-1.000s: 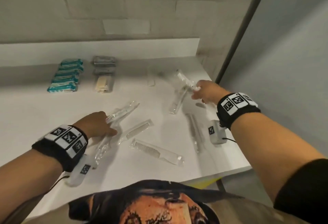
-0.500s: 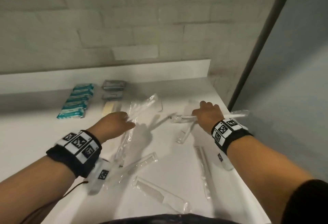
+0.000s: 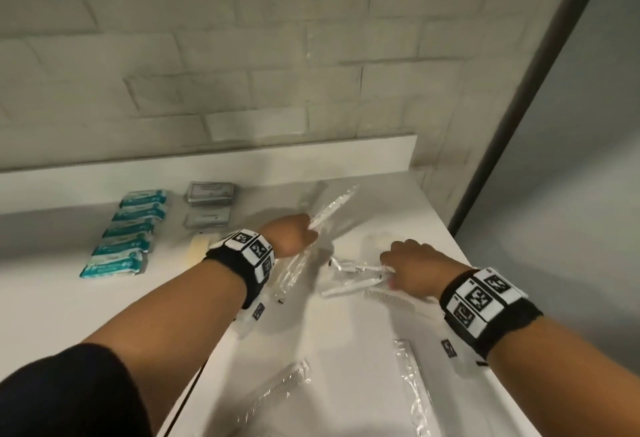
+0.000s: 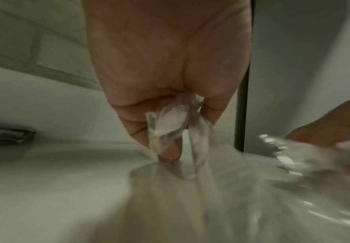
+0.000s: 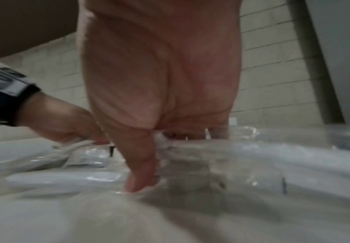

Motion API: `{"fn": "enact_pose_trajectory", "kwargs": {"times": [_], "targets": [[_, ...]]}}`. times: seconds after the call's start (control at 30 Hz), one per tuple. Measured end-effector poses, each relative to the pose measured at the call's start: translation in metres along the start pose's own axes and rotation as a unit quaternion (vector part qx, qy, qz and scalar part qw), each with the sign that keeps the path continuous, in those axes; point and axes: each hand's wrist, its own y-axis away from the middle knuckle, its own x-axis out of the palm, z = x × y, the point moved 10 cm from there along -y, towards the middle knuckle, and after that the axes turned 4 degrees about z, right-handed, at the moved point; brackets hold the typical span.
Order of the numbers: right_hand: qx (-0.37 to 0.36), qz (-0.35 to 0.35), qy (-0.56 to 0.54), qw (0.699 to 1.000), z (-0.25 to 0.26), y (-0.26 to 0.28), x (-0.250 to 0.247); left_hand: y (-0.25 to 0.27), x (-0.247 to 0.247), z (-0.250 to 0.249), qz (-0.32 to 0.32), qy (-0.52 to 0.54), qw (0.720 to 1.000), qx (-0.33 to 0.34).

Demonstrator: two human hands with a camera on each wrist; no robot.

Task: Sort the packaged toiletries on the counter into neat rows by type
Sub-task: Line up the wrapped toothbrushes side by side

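Observation:
My left hand (image 3: 294,235) grips a bundle of clear-wrapped toothbrushes (image 3: 329,211) near the back middle of the white counter (image 3: 104,305); the wrappers trail down past my wrist. The left wrist view shows my curled fingers (image 4: 140,125) closed round the clear wrappers (image 4: 169,121), low over the counter. My right hand (image 3: 412,263) holds more wrapped toothbrushes (image 3: 349,280) down on the counter, just right of the left hand. In the right wrist view, its thumb (image 5: 140,171) presses among blurred wrappers (image 5: 190,157). A wrapped comb (image 3: 388,298) lies under the right hand.
Several teal packets (image 3: 128,232) form a row at the back left, with two grey packets (image 3: 211,192) and a cream bar (image 3: 199,249) beside them. A wrapped comb (image 3: 277,391) and another clear packet (image 3: 412,384) lie near the front. The counter's right edge (image 3: 485,298) runs close by.
Both hands have carried their wrapped toothbrushes toward the back middle of the counter. The right hand has swung left and come down next to the left hand.

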Motion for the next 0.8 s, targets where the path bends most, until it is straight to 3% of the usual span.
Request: {"fn": "enact_pose_trajectory", "kwargs": {"times": [0.13, 0.3, 0.37, 0.5, 0.57, 0.63, 0.73, 0.8], "targets": [[0.096, 0.027, -0.029, 0.995, -0.037, -0.013, -0.018, 0.035, 0.015, 0.012, -0.006, 0.074, 0.997, -0.001], [0.112, 0.027, -0.078, 0.990, -0.025, -0.057, -0.047, 0.103, 0.049, -0.001, 0.066, 0.167, 0.984, -0.005], [0.137, -0.001, -0.103, 0.985, -0.017, -0.072, -0.059, 0.111, 0.049, -0.009, 0.076, 0.276, 0.958, -0.010], [0.191, -0.123, -0.173, 0.958, -0.013, -0.078, -0.083, 0.082, 0.011, 0.005, 0.002, 0.419, 0.906, -0.054], [0.184, -0.172, -0.207, 0.945, -0.008, -0.075, -0.089, 0.055, -0.001, 0.023, -0.001, 0.409, 0.910, -0.061], [0.168, -0.177, -0.225, 0.943, -0.003, -0.072, -0.085, 0.033, 0.000, 0.047, 0.009, 0.347, 0.933, -0.100], [0.111, -0.139, -0.228, 0.957, 0.012, -0.067, -0.075, 0.015, 0.003, 0.076, -0.002, 0.221, 0.962, -0.159], [0.048, -0.102, -0.205, 0.972, 0.032, -0.061, -0.070, 0.012, 0.003, 0.081, -0.025, 0.206, 0.965, -0.157]]}}
